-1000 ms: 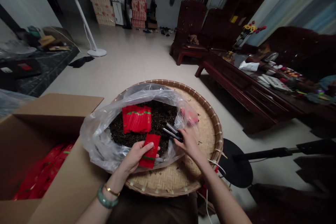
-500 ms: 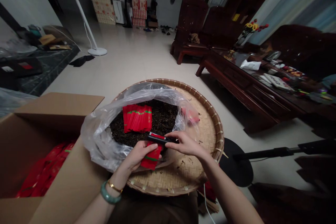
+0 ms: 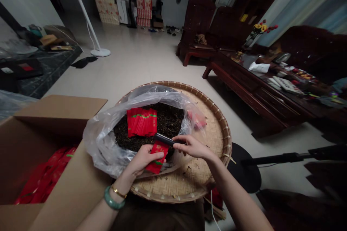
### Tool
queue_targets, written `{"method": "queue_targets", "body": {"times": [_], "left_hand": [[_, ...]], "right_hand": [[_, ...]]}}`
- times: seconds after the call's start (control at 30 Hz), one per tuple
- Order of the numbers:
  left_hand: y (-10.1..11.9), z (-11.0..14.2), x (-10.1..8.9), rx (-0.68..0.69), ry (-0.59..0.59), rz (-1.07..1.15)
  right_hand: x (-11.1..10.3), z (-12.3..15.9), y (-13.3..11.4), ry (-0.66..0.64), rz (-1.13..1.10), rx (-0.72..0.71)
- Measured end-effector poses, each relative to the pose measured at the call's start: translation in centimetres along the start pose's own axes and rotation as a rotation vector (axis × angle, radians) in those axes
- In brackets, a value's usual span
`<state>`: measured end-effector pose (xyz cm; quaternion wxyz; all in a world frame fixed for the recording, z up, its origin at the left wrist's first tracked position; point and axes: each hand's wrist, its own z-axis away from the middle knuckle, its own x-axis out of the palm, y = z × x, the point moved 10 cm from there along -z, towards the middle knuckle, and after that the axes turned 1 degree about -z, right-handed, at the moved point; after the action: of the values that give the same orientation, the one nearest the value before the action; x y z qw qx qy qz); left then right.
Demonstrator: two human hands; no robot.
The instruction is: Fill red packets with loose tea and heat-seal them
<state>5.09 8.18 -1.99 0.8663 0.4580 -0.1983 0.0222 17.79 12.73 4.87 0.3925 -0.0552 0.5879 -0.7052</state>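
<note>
My left hand [image 3: 144,159] pinches a small red packet [image 3: 158,152] with gold print and a green band, thumb on its front. In my right hand [image 3: 192,147] is a slim black handheld bag sealer [image 3: 165,139], lying across the packet's top edge. Both are over the near side of a clear plastic bag [image 3: 101,133] of dark loose tea leaves [image 3: 170,121]. Fanned out on the leaves is a row of similar red packets [image 3: 142,122]. The bag rests on a round woven bamboo tray [image 3: 214,115].
Left of the tray stands an open cardboard box [image 3: 73,177] with many red packets [image 3: 48,177] inside. A pinkish-red item [image 3: 197,119] lies by the bag's right side. A black round stand base [image 3: 244,168] is at the right, and a dark wooden table [image 3: 244,86] stands beyond.
The black sealer has turned and now lies over the packet's top edge, its red-and-white strip no longer showing. The packet has moved slightly, with more of its front visible.
</note>
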Motion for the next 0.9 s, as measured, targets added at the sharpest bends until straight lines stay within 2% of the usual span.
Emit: {"method": "queue_targets", "body": {"times": [0.1,0.43,0.73,0.9], "left_hand": [[0.0,0.0,-0.2,0.015,0.02,0.015],[-0.2,-0.2,-0.4,0.005,0.02,0.003],[-0.2,0.1,-0.3,0.0,0.001,0.006],[0.7,0.0,-0.1,0.053,-0.011,0.074]], "right_hand": [[-0.2,0.1,0.7,0.005,-0.08,0.027],[-0.7,0.2,-1.7,0.129,0.192,-0.172],[-0.3,0.2,-2.3,0.114,0.211,-0.184],[-0.1,0.3,-2.5,0.108,0.237,-0.217]]}}
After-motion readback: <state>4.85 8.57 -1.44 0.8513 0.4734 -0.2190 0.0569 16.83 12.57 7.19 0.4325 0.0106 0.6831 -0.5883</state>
